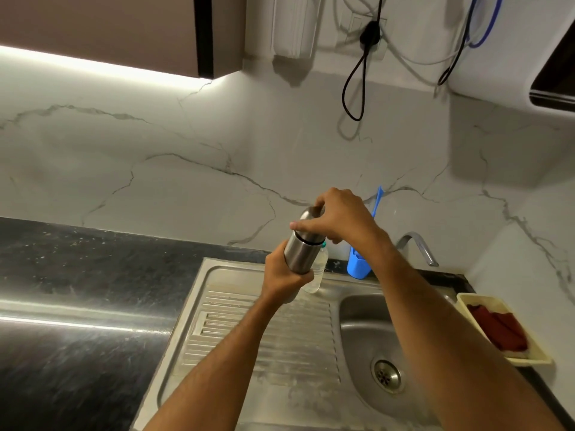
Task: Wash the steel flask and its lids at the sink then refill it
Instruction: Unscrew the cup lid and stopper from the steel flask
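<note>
Fingers of the right hand (337, 217) curl around the round steel lid (309, 213). The left hand (284, 276) grips the shiny steel flask (300, 253) above the draining board, at nine o'clock from the sink bowl (357, 309). A hard twist could make the flask slip and fall, knocking the clear plastic bottle (319, 272) behind.

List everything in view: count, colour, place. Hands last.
Cylindrical steel flask: one, silver, held above the drainboard.
Domed steel lid: one, silver, on the flask's top.
Clear plastic bottle: one, teal cap, behind the flask.
Stainless sink: one, grey, right of the ribbed drainboard.
Curved tap: one, chrome, behind the sink.
Blue plastic holder: one, against the wall.
Cream tray: one, red contents, far right.
Black cable: one, hanging on the wall.
Left hand: grips the flask's body.
Right hand: fingers round the lid.
</note>
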